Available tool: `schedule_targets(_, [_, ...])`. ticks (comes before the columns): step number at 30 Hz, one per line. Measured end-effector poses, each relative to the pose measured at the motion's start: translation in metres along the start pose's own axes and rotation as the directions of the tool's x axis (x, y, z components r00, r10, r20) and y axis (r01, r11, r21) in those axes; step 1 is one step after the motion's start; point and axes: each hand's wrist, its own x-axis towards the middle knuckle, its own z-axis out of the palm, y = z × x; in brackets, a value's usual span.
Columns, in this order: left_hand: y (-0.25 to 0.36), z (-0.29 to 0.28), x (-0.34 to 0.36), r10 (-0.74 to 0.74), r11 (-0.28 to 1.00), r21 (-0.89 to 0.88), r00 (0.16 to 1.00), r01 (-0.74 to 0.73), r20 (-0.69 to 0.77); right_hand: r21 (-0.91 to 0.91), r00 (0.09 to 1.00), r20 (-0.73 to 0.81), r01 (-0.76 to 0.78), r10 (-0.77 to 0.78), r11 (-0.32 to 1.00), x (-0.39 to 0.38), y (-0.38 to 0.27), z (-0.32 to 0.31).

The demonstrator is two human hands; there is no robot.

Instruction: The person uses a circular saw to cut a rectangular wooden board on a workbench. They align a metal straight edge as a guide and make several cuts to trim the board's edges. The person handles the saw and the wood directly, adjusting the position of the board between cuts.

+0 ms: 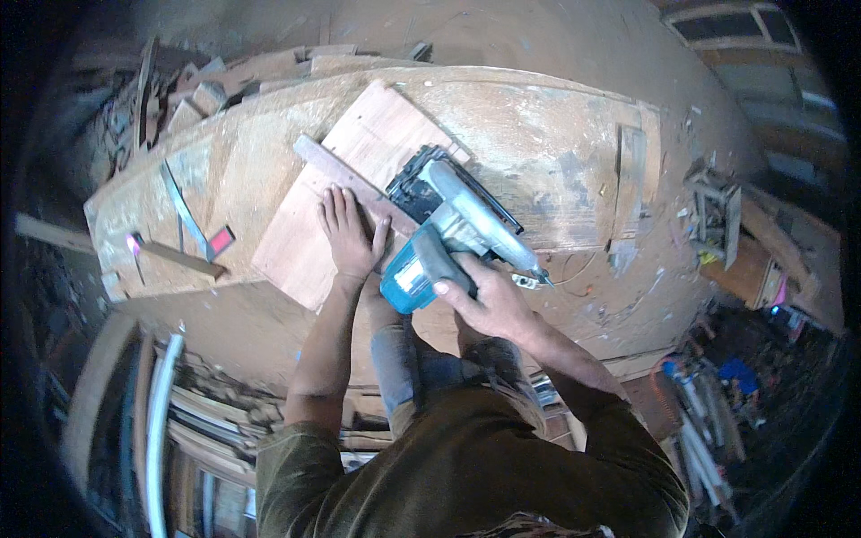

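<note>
A teal and grey circular saw (pixel 462 215) rests over a reddish-brown board (pixel 309 229). My right hand (pixel 489 296) is closed around its dark handle. A narrow straight wooden strip (pixel 327 166) lies slantwise across the board and runs roughly parallel to the saw's body. My left hand (pixel 345 233) presses on the board with fingers spread, its thumb reaching over the strip. The saw hides the strip's near end and part of the board. From this view I cannot tell where the blade meets the wood.
Beneath the board is a long worn wooden bench top (pixel 547 134). At its left lie a thin metal blade-like piece (pixel 184 211), a wooden stick (pixel 175 255) and a small red-faced block (pixel 220 240). Wood offcuts (pixel 197 103) are piled behind; more scraps (pixel 717 215) lie at right.
</note>
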Motion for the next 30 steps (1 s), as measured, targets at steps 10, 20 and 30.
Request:
schedule_targets(10, [-0.01, 0.014, -0.002, 0.065, 0.996, 0.067, 0.998, -0.065, 0.007, -0.019, 0.999, 0.029, 0.022, -0.022, 1.0, 0.009, 0.004, -0.006])
schedule_targets(20, [-0.018, 0.021, -0.008, 0.004, 0.996, 0.086, 1.0, -0.007, 0.028, 0.03, 0.996, 0.08, 0.044, -0.046, 0.999, 0.015, 0.006, -0.01])
schedule_targets(30, [-0.024, 0.025, -0.009, 0.019, 0.988, 0.154, 0.999, -0.023, 0.031, 0.035, 0.996, 0.076, 0.045, -0.047, 0.998, 0.017, 0.004, -0.009])
